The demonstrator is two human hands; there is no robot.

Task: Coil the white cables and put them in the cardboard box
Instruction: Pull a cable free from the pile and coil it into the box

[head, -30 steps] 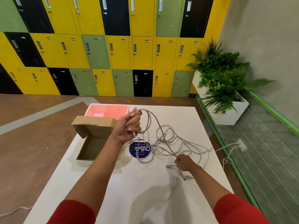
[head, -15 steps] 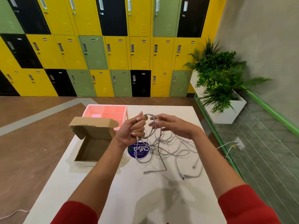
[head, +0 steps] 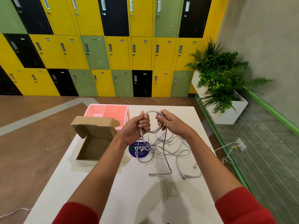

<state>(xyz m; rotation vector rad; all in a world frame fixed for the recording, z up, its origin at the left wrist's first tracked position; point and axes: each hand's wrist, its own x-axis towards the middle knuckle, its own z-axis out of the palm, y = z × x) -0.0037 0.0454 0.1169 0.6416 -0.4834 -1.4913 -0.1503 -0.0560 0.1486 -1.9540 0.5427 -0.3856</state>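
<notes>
Above the white table (head: pixel 129 188), both hands hold a small loop of white cable (head: pixel 151 112). My left hand (head: pixel 135 128) grips the loop's left side, a plug end hanging below its fingers. My right hand (head: pixel 171 123) grips the right side. From the loop the cable drops into a loose tangle of white cables (head: pixel 166 151) lying on the table, with several plug ends near the front right. The open cardboard box (head: pixel 92 149) stands to the left of my left forearm, lid flap up; what I see of its inside holds nothing.
A pink compartment tray (head: pixel 110 112) sits behind the box. A round blue sticker (head: pixel 137 150) lies under the tangle. A white planter (head: pixel 229 110) with green plants stands right of the table, and lockers line the far wall. Another white cord runs to a floor socket (head: pixel 239 143).
My right hand left the table, rose to the loop beside my left hand and closed on it. The loop is tighter now and more cable has lifted off the table.
</notes>
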